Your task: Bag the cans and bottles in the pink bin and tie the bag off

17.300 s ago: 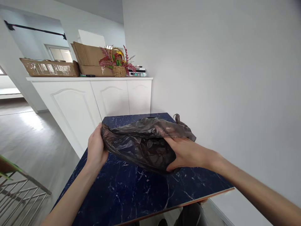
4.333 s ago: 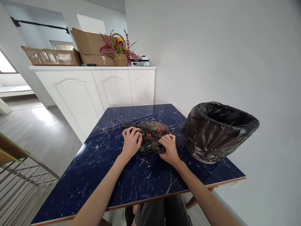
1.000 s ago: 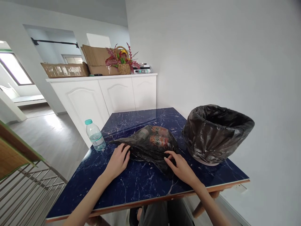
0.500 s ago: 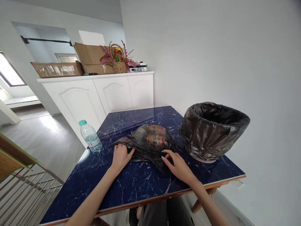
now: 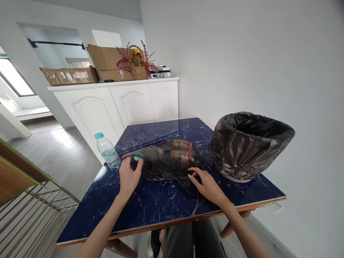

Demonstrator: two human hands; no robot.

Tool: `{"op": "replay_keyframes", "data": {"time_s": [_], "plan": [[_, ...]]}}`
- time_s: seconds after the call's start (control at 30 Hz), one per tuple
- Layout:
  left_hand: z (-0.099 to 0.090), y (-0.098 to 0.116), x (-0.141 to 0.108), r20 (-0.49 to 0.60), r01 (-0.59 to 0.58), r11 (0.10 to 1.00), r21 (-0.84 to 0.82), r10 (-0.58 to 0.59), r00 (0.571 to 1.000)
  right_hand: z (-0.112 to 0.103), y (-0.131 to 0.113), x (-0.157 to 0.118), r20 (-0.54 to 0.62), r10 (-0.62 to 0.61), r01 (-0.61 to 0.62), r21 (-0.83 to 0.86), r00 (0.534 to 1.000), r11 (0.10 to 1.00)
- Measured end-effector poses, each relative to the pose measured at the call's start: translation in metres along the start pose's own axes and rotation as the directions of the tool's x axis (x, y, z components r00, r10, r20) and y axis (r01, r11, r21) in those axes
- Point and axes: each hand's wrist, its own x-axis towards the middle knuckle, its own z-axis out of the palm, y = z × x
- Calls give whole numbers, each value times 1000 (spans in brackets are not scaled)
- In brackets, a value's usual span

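A thin black plastic bag (image 5: 161, 168) lies on the table, with orange-labelled bottles or cans (image 5: 182, 156) showing through its film. My left hand (image 5: 129, 175) grips the bag's left edge, fingers tucked over the film and the thumb apart. Beside that thumb shows a teal bottle cap (image 5: 137, 157); most of its bottle is hidden by the bag. At the bag's near right side, my right hand (image 5: 206, 184) has curled fingers pinching the loose film. A clear bottle (image 5: 109, 152) with a teal cap stands left of the bag.
A trash bin lined with a black bag (image 5: 249, 154) stands at the right on the blue marbled table (image 5: 166, 211). Behind are a white cabinet (image 5: 134, 104), cardboard boxes (image 5: 70, 76) and a flower basket (image 5: 139, 72). A metal rack (image 5: 51, 208) is at the lower left.
My left hand has moved left, drawing the bag's left side out longer and flatter. The teal cap shows more plainly. My right hand keeps its place at the bag's right side.
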Motion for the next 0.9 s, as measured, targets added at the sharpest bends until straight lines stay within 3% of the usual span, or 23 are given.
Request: {"op": "replay_keyframes", "data": {"time_s": [0.1,0.17,0.33,0.4,0.5,0.57,0.9], "plan": [[-28,14,9,-101,71,986,-148,-87,991,-1,-1,-1,10,12,-12,-7,1000,1000],[-44,18,17,-168,152,938,-311,-212,963,-1,-2,-1,19,16,-16,-3,1000,1000],[-73,1,43,-206,189,662,-725,-471,857,-1,-3,-1,8,0,-1,8,1000,1000],[-83,-14,49,-263,157,680,-716,-472,841,0,-2,-1,10,-3,3,11,1000,1000],[-90,-39,53,-417,84,849,-522,-340,843,1,1,-1,21,-1,0,17,1000,1000],[-89,-55,53,-454,54,901,-431,-269,850,2,1,-1,20,0,0,22,1000,1000],[-65,-98,67,-434,111,920,-375,-280,856,0,-3,-1,1,1,-1,7,1000,1000]]}}
